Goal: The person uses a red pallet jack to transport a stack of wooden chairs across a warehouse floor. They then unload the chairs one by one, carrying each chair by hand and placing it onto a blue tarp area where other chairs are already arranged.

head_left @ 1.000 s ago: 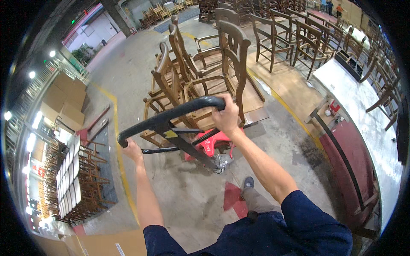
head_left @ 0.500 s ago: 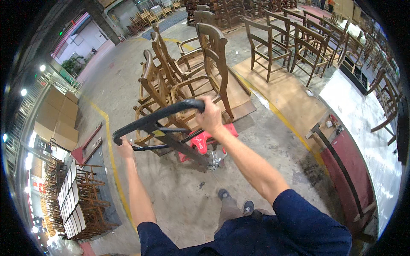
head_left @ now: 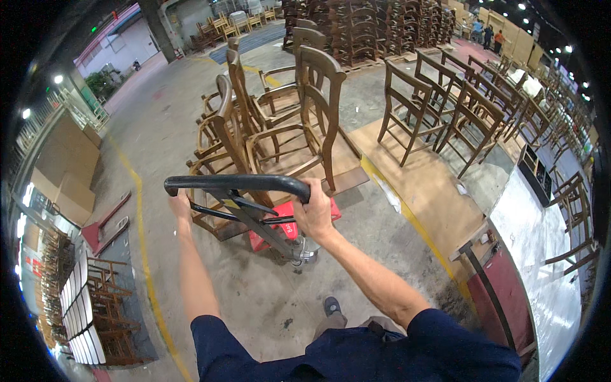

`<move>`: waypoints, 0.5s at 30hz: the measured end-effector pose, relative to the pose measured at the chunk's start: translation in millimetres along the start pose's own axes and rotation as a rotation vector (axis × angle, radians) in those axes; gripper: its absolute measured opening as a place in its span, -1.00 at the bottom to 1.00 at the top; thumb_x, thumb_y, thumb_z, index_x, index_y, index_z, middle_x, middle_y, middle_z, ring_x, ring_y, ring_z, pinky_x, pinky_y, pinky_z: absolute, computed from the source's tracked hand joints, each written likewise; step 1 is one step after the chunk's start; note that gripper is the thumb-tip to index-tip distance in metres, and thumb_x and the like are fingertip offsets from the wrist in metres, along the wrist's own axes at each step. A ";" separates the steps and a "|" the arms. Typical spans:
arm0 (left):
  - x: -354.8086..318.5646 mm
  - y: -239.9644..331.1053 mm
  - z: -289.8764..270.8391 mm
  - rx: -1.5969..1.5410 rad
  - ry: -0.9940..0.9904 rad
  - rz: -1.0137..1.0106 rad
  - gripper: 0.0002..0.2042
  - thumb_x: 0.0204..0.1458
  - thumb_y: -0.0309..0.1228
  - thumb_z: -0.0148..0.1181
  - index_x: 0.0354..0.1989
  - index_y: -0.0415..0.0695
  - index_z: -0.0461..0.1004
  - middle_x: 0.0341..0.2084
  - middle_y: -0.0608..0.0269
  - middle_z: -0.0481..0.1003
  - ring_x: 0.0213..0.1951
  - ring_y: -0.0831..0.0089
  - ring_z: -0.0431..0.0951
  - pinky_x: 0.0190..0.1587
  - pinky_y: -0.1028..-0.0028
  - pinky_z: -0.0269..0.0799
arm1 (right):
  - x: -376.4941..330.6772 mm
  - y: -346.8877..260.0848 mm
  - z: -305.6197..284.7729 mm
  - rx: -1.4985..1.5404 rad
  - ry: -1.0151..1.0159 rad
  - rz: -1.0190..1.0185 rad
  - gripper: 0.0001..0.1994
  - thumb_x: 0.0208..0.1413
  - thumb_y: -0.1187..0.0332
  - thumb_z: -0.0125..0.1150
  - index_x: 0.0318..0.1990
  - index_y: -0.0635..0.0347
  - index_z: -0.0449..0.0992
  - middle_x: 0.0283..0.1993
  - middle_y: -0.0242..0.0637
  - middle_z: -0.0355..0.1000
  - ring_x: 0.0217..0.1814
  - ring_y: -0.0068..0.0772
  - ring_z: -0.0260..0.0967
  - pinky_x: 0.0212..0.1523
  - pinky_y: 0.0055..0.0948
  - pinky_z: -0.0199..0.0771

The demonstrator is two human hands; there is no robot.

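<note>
Both my hands grip the black loop handle (head_left: 245, 184) of a red pallet jack (head_left: 283, 228). My left hand (head_left: 181, 205) is closed round the handle's left end, its fingers partly hidden. At the right end, my right hand (head_left: 313, 213) wraps round the bar. The handle shaft slants down to the red body and a metal wheel housing (head_left: 305, 250) near my feet. Just beyond stands a wooden board (head_left: 347, 167) loaded with several brown wooden chairs (head_left: 323, 95), close in front of the jack.
On the right, wooden chair frames (head_left: 407, 114) stand on flat brown sheeting (head_left: 407, 184), beside a shiny pale surface (head_left: 534, 235). Another red pallet jack (head_left: 105, 229) lies left, past a yellow floor line (head_left: 143, 254). Stacked chairs (head_left: 369, 32) fill the back; distant people (head_left: 489, 37) stand far right.
The handle has swung, its right end now lower and nearer me, so it lies more level. My hands stay on it. The view has shifted, and one of my feet has left sight.
</note>
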State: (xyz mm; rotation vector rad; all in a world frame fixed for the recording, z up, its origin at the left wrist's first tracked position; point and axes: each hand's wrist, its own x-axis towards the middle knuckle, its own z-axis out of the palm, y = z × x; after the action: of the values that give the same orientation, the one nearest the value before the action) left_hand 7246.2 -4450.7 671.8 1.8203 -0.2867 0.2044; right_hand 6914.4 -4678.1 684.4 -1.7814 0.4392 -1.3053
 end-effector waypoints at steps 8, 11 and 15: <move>90.6 -8.4 112.2 -0.224 -0.152 0.124 -0.76 0.17 -0.29 0.10 -0.51 -0.13 0.40 -0.65 0.44 0.33 -0.57 0.62 0.32 -0.50 0.56 0.22 | 74.4 57.0 25.6 -0.018 0.062 -0.046 -0.67 -0.08 0.61 0.22 -0.12 0.25 0.33 -0.34 -0.08 0.44 -0.34 -0.04 0.50 -0.35 -0.28 0.48; 112.7 -4.1 148.0 -0.225 -0.181 0.189 -0.77 0.18 -0.31 0.08 -0.50 -0.13 0.41 -0.64 0.44 0.33 -0.57 0.62 0.31 -0.50 0.55 0.23 | 104.8 86.7 27.1 -0.007 0.081 -0.048 -0.67 -0.09 0.61 0.21 -0.12 0.25 0.33 -0.34 -0.09 0.44 -0.36 -0.05 0.50 -0.35 -0.29 0.48; 124.6 -2.6 198.1 -0.213 -0.076 0.050 -0.79 0.17 -0.35 0.06 -0.49 -0.16 0.42 -0.67 0.43 0.33 -0.60 0.60 0.30 -0.53 0.50 0.22 | 148.5 135.0 18.2 0.017 0.036 -0.004 -0.68 -0.10 0.61 0.19 -0.13 0.24 0.35 -0.36 -0.08 0.43 -0.38 -0.05 0.50 -0.36 -0.28 0.47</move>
State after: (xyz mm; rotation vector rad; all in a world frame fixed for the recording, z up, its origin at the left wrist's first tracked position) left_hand 7363.9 -4652.1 652.9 1.6131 -0.3933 0.1345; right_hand 7015.6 -4851.0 663.6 -1.7483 0.4437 -1.3411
